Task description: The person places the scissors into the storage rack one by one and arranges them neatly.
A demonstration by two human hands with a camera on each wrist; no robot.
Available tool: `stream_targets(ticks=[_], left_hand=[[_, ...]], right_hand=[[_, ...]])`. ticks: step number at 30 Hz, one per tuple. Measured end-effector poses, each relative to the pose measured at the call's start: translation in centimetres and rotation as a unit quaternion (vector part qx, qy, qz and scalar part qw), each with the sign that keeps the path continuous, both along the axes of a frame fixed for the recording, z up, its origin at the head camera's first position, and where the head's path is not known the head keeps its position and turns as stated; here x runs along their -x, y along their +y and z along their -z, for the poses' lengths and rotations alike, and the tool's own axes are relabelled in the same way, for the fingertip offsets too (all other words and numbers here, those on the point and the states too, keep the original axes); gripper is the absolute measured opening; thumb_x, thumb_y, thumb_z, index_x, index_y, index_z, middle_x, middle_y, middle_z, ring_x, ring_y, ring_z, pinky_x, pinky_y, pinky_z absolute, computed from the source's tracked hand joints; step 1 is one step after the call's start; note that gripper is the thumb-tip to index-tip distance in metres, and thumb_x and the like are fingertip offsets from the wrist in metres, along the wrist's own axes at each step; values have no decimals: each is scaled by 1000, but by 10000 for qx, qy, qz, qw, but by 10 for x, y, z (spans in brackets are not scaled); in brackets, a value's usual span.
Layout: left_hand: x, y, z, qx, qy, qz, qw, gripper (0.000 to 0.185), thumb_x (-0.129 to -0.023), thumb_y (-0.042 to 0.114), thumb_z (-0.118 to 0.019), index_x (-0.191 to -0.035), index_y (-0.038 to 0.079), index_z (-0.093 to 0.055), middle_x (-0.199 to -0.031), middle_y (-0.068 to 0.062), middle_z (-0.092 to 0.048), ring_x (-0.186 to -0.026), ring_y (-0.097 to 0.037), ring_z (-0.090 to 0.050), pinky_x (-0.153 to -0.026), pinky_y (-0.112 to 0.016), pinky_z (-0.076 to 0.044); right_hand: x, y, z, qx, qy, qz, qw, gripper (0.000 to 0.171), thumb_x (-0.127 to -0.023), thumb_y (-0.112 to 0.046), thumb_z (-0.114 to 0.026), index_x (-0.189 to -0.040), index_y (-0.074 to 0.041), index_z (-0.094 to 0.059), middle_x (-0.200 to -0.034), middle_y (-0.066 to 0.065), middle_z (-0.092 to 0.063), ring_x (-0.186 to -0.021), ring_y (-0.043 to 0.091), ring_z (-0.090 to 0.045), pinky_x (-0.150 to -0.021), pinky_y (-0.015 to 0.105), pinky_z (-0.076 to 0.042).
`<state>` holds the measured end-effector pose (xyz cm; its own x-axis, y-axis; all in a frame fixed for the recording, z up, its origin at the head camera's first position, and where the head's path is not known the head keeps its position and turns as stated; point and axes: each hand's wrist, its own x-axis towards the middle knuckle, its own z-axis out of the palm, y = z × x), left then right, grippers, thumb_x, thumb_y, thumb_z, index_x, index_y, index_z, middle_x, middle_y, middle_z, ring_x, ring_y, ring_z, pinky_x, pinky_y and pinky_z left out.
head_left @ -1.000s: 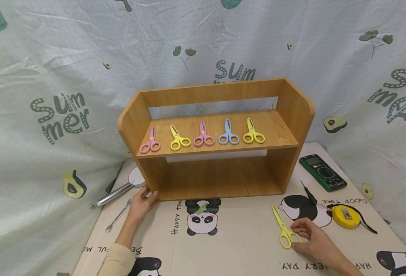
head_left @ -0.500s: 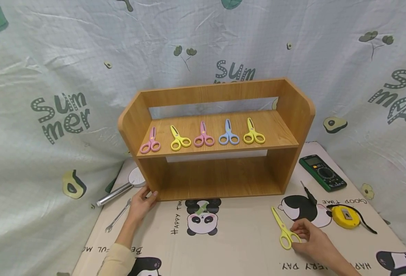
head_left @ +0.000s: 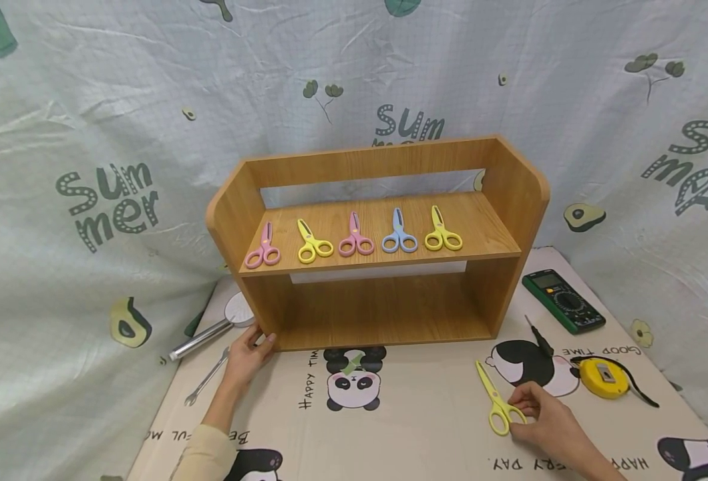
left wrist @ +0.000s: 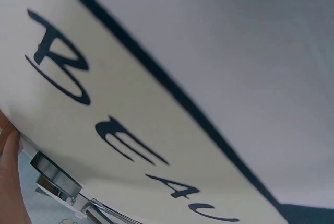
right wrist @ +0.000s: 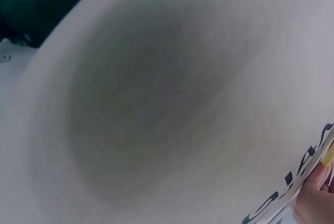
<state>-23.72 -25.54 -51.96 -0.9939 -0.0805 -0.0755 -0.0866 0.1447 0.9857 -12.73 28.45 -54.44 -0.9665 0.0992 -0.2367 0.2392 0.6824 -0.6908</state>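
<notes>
Near the front right in the head view, my right hand pinches the handle loops of yellow scissors, whose blades point away toward the shelf. The scissors lie low over the table. On the left, my left hand holds the lower left corner of a two-tier wooden shelf, thumb at the front edge and the other fingers partly hidden by the side panel. Along the upper tier lie pink scissors, yellow scissors, another pink pair, blue scissors and yellow scissors.
Left of the shelf lie a shower head and a wrench. On the right are a green multimeter, a small black screwdriver and a yellow tape measure. A printed curtain hangs behind the shelf.
</notes>
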Motion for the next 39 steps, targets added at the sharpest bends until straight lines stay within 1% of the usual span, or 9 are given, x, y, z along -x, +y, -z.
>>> stream_targets(ticks=[3,12,19,23,26,29,33,35,39], left_hand=[[0,-1,0,-11,-17,7,10000,66,-107,4,-53,-165,1,-21,-170,-25,-24,-150,-40,-37,-118,-52,-41],[0,-1,0,-34,-9,25,10000,66,-107,3,-53,-165,1,-20,-170,-25,-23,-150,-39,-37,-117,-51,-42],[0,-1,1,-70,17,38,10000,66,-107,4,-54,-164,0,-21,-170,-25,-23,-151,-40,-36,-118,-52,-42],[1,0,1,-88,59,60,9999,67,-107,4,-55,-164,0,-20,-170,-27,-22,-152,-43,-33,-118,-55,-41],[1,0,2,-84,92,55,9999,68,-106,3,-56,-164,-1,-21,-169,-28,-22,-151,-45,-33,-118,-56,-40],[1,-1,3,-83,100,55,9999,67,-106,3,-56,-164,-1,-21,-169,-29,-22,-151,-45,-34,-117,-55,-41],[0,-2,2,-68,78,66,9999,67,-107,5,-56,-164,0,-21,-170,-27,-23,-151,-42,-35,-117,-53,-42],[0,-2,1,-56,47,69,9999,67,-107,5,-55,-164,1,-21,-170,-25,-23,-151,-40,-36,-118,-52,-42],[-1,-2,0,-5,27,88,10000,67,-107,5,-55,-165,0,-20,-170,-25,-22,-152,-40,-34,-118,-53,-41]], right_hand=[[0,-1,-1,-49,19,-10,10000,54,-70,-4,-89,-113,-4,-57,-106,7,-64,-96,19,-60,-87,34,-60],[-3,3,-2,-53,-24,112,9999,52,-71,-6,-87,-113,-5,-57,-106,8,-63,-95,21,-58,-86,36,-57],[-6,4,-15,-126,145,83,9998,50,-71,-6,-87,-113,-6,-58,-106,7,-63,-96,21,-58,-86,34,-58],[-7,5,-24,0,176,35,9998,52,-74,-7,-87,-116,-5,-57,-110,8,-64,-100,21,-60,-88,33,-61],[-8,6,-34,179,231,46,9996,52,-76,-7,-86,-119,-4,-56,-115,10,-65,-104,22,-63,-90,31,-63],[-11,6,-47,286,421,23,9987,53,-78,-8,-87,-120,-2,-56,-118,11,-64,-106,23,-64,-91,28,-62],[-15,5,-69,273,741,-8,9969,53,-79,-11,-88,-121,-2,-56,-119,12,-64,-106,22,-62,-86,14,-58],[-17,5,-80,336,876,-30,9956,54,-80,-11,-88,-122,-2,-56,-120,11,-64,-105,17,-63,-85,10,-56],[-22,6,-103,595,1218,-148,9907,52,-81,-9,-87,-122,-1,-56,-118,10,-65,-100,0,-63,-84,5,-54]])
